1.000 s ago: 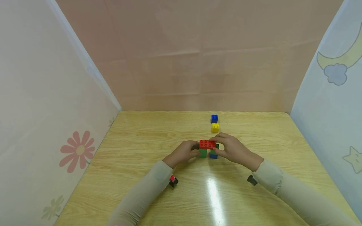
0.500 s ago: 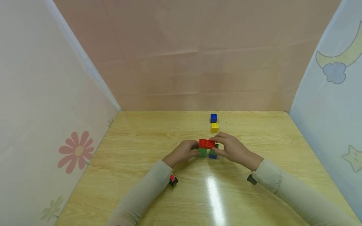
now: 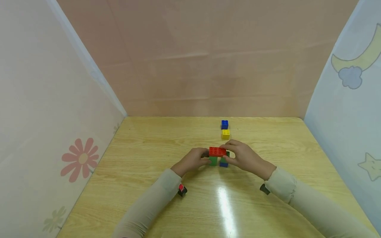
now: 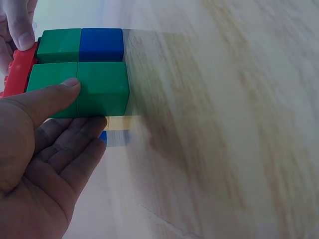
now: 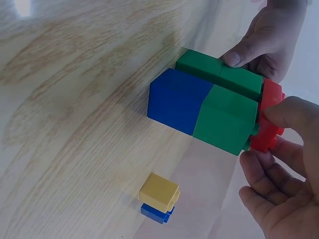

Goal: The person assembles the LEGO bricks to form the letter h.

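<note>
Wooden table [image 3: 143,185]: pale grain, walled in by patterned screens. Block assembly, near table centre: red flat brick [image 3: 217,151] laid across two short columns, the left one two green blocks [image 4: 79,87], the right one a green block over a blue block [image 5: 179,101]. Left hand [image 3: 191,161]: thumb pressed to the green column's side, fingers straight beside it, steadying. Right hand [image 3: 242,157]: thumb and fingers pinching the red brick's right end. Step in hand, by judgement: seating the red brick as a bridge over both columns; next move calls for even downward pressure while the columns are kept from spreading. Loose yellow block [image 3: 225,134] and loose blue block [image 3: 224,124]: well apart, toward the far edge.
</note>
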A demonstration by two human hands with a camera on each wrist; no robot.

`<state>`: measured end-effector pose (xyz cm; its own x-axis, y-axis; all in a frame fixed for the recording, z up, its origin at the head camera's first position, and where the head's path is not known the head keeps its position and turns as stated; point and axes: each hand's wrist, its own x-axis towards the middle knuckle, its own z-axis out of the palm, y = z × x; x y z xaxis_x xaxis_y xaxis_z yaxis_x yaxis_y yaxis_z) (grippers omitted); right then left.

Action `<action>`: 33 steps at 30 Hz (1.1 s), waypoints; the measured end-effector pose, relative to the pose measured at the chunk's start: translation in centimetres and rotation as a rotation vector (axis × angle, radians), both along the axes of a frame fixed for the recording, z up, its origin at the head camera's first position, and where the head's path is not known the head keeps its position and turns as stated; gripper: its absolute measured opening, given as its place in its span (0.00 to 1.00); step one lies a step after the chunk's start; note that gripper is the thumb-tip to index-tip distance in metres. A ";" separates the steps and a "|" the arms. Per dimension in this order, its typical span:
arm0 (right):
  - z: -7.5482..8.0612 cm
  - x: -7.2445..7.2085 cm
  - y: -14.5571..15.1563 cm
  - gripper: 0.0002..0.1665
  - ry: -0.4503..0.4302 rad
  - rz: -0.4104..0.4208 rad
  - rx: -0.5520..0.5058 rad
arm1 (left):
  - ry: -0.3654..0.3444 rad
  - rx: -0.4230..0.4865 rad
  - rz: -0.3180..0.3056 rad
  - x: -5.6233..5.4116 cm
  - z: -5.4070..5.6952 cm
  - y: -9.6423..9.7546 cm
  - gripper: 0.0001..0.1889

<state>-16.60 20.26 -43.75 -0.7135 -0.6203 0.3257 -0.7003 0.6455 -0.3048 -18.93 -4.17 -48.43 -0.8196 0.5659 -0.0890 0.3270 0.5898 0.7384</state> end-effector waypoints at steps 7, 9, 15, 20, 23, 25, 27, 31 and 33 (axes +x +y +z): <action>-0.1 0.0 0.0 0.21 0.011 -0.001 -0.002 | 0.003 -0.001 0.003 0.0 0.0 0.1 0.20; -0.1 0.0 0.0 0.21 0.015 0.003 -0.012 | 0.009 -0.001 0.006 0.0 -0.1 0.1 0.20; -0.3 -0.2 0.2 0.21 0.002 0.014 -0.020 | 0.003 0.000 0.007 -0.1 -0.2 0.0 0.19; -0.4 -0.2 0.2 0.21 0.031 0.020 -0.018 | 0.012 -0.005 0.001 -0.1 -0.2 0.0 0.20; -0.4 -0.1 0.2 0.21 0.056 0.021 -0.018 | 0.020 -0.006 0.002 -0.2 -0.2 0.0 0.20; -0.5 0.0 0.2 0.21 0.061 0.017 -0.023 | 0.022 -0.007 0.006 -0.2 -0.2 0.0 0.20; -0.5 0.0 0.1 0.21 0.063 0.013 -0.025 | 0.026 -0.010 0.011 -0.2 -0.3 -0.1 0.20; -0.7 0.0 0.1 0.21 0.060 0.007 -0.024 | 0.029 -0.024 0.015 -0.2 -0.3 -0.2 0.19; -0.6 0.1 0.1 0.21 0.071 0.009 -0.018 | 0.026 -0.027 0.014 -0.2 -0.3 -0.2 0.19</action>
<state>-16.54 20.40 -44.39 -0.6827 -0.6205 0.3860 -0.7263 0.6340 -0.2656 -19.09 -4.35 -48.71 -0.8296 0.5522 -0.0826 0.3377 0.6140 0.7135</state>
